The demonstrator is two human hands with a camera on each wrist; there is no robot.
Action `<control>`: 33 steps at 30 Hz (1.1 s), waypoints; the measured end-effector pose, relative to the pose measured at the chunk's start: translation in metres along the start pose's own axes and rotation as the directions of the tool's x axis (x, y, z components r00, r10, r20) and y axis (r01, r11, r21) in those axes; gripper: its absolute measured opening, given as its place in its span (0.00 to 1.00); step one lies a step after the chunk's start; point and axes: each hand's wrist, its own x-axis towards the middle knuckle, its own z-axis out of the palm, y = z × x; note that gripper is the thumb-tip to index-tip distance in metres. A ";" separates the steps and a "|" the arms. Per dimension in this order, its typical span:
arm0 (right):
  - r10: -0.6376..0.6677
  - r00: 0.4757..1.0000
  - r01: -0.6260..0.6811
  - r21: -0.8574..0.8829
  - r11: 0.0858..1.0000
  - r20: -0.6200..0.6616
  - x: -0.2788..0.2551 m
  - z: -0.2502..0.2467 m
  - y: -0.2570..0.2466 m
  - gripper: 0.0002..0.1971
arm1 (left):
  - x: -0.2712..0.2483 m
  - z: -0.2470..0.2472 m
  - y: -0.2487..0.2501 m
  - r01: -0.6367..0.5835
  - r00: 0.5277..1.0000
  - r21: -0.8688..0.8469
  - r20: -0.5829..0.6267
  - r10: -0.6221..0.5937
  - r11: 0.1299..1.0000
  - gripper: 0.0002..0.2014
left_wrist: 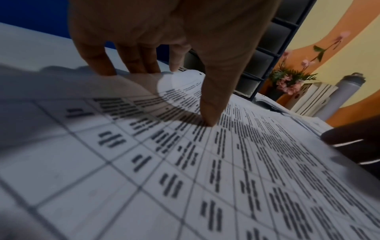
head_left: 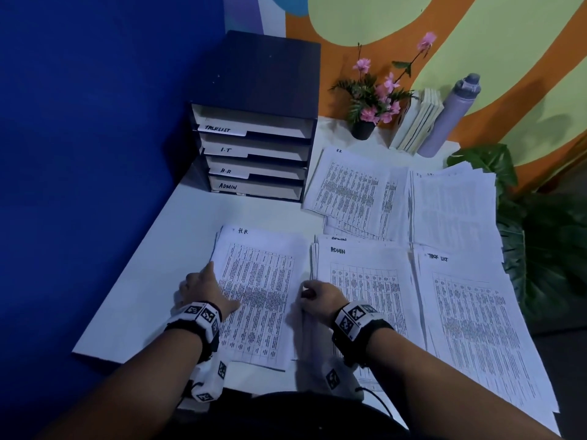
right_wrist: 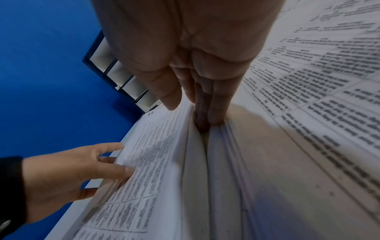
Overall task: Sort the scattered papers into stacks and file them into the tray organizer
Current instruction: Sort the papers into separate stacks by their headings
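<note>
The stack of printed sheets headed H.R. (head_left: 263, 296) lies on the white table (head_left: 152, 281) in front of me. My left hand (head_left: 219, 287) holds its left edge, thumb (left_wrist: 209, 120) pressing on top and fingers (left_wrist: 135, 65) tucked under the lifted sheets. My right hand (head_left: 306, 293) grips the right edge, fingers (right_wrist: 207, 116) pushed down between this stack and the ADMIN stack (head_left: 365, 281), thumb over the top sheet. The dark tray organizer (head_left: 254, 90) stands at the back left, its slots labelled TASKLIST, I.T, H.R and ADMIN.
A TASK LIST stack (head_left: 476, 312) lies at the right. Behind it are a loose H.R. pile (head_left: 349, 192) and another fanned pile (head_left: 454, 204). A flower pot (head_left: 362, 130), books (head_left: 416, 122) and a grey bottle (head_left: 451, 119) line the back wall. Large leaves (head_left: 540, 249) hang off the right edge.
</note>
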 end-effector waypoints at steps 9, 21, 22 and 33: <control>0.019 0.998 -0.018 0.020 1.000 -0.058 0.013 0.000 0.001 0.13 | -0.007 -0.018 0.007 -0.094 0.995 -0.399 -0.062 0.076 0.912 0.16; 0.135 0.957 -0.037 0.351 0.936 -0.257 0.030 -0.041 0.001 0.13 | -0.012 -0.036 0.013 -0.104 0.995 -0.764 -0.086 0.059 0.637 0.10; 0.135 0.951 -0.031 0.351 0.936 -0.277 0.032 -0.044 0.002 0.16 | -0.010 -0.036 0.014 -0.107 0.994 -0.755 -0.088 0.061 0.647 0.11; 0.276 0.912 -0.103 0.481 0.871 -0.305 0.034 -0.055 0.031 0.18 | -0.002 -0.038 0.014 -0.069 0.993 -0.721 -0.118 -0.024 0.690 0.11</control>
